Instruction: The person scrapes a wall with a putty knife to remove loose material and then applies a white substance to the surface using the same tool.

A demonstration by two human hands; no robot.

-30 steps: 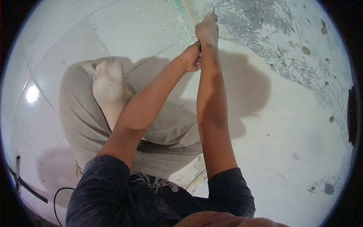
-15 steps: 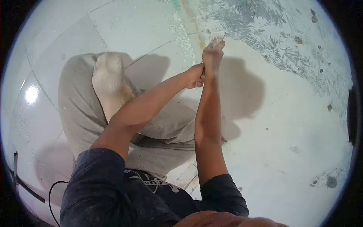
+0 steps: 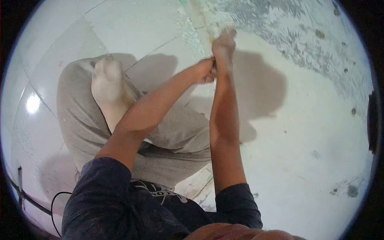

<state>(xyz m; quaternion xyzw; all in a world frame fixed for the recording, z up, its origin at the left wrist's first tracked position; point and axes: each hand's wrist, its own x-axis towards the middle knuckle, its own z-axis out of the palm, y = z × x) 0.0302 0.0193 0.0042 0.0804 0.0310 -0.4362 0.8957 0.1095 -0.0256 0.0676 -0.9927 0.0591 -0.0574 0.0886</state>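
Observation:
My right hand (image 3: 224, 46) is closed around a wide-bladed scraper. The scraper's blade (image 3: 225, 27) shows beyond the fingers, blurred, at the white surface near a rough scraped strip. Just below and to the left, my left hand (image 3: 206, 71) is closed at the dark lower end of the handle, close against the right wrist. Most of the handle is hidden by the hands. To the upper right lies a grey patch (image 3: 276, 30) with many streaks, where the white coating (image 3: 296, 96) is worn or scraped off.
My crossed legs in grey trousers (image 3: 84, 108) and a socked foot (image 3: 108, 82) are on the left. Pale tiles (image 3: 140, 24) with dark joints extend at upper left. A black cable (image 3: 54, 204) curves at lower left. Dark spots (image 3: 352, 191) mark the white surface at right.
Both hands have shifted slightly upward with the scraper, the left a little more than the right. The blade is now blurred. The view has moved slightly.

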